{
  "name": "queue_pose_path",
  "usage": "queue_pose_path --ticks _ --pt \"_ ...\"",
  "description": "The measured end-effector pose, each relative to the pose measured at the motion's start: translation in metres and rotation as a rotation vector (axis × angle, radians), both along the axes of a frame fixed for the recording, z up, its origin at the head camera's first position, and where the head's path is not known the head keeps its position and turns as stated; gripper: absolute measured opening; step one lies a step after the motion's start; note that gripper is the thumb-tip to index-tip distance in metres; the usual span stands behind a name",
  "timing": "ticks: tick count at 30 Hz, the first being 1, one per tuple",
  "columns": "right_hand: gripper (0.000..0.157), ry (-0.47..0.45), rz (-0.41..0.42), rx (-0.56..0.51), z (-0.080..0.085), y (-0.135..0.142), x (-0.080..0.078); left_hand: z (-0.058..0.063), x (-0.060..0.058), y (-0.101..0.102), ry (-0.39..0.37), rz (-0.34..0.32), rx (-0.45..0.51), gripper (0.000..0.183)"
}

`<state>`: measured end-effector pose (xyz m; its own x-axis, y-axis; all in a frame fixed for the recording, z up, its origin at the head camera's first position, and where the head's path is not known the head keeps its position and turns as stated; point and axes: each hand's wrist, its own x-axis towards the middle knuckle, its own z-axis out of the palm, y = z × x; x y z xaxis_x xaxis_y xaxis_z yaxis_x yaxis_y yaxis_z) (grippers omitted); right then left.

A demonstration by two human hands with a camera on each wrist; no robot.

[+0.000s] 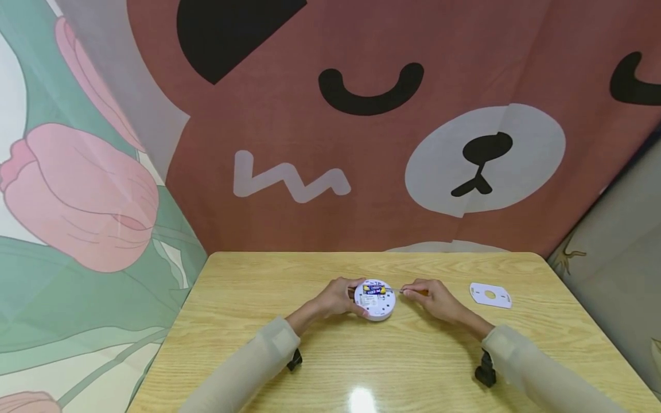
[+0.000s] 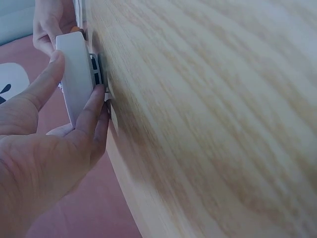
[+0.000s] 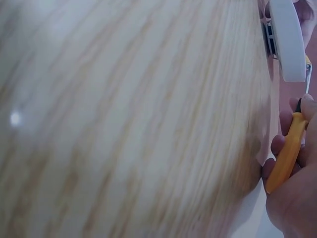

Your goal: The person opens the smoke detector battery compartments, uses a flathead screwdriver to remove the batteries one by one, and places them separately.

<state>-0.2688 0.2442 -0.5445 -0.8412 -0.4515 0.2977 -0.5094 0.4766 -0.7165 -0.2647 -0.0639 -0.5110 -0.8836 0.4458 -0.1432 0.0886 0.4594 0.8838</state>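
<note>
A: Head-view clock. Wood-grain table point(image 1: 413, 355) under your work; round white detector point(image 1: 375, 307), smoke-alarm type by the look, lies at 3 o'clock from your left hand point(image 1: 335, 296), 9 from your right hand point(image 1: 436, 299).

B: Your left fingers?

A: Clamped on the detector's edge, thumb on the 6 o'clock side.

B: Smaller stuff?

A: Holed white mounting plate point(image 1: 498, 298) on the table, 3 o'clock from your right hand, apart from it. Your right fingers are wrapped round an orange-handled screwdriver point(image 3: 288, 153); it points to 9, long axis 9-to-3.

B: And what counts?

A: Screwdriver tip against blue-and-yellow battery point(image 1: 373, 291): seated in the detector's 12 o'clock half, also roughly 9-to-3. Tip's at its 3 o'clock end; contact, can't tell.

B: Nearer hand?

A: Your left. From your right fingers, the battery's at 9.
</note>
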Motion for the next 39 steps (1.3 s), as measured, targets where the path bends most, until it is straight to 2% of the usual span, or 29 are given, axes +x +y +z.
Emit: queue_pose_path --ticks 7,8,19,24,28,39 --pt "0.018 -0.024 -0.006 0.009 0.002 -0.001 0.0 -0.002 0.0 0.001 -0.023 -0.002 0.04 0.091" --pt "0.018 -0.037 -0.008 0.007 0.007 -0.003 0.003 -0.002 0.0 0.001 -0.026 -0.003 0.046 0.091" --pt "0.019 -0.089 -0.028 0.005 0.001 0.002 -0.001 0.002 -0.001 0.002 -0.054 -0.018 0.044 0.09" --pt "0.019 -0.076 -0.029 0.023 0.003 0.005 0.0 0.002 -0.001 0.004 -0.055 -0.004 0.035 0.083" --pt "0.02 -0.05 -0.037 0.042 0.009 0.009 0.0 0.0 -0.001 0.008 -0.028 0.013 0.038 0.078" --pt "0.015 0.056 -0.068 0.105 0.03 0.019 -0.005 0.002 -0.002 0.012 0.004 0.045 0.022 0.076"
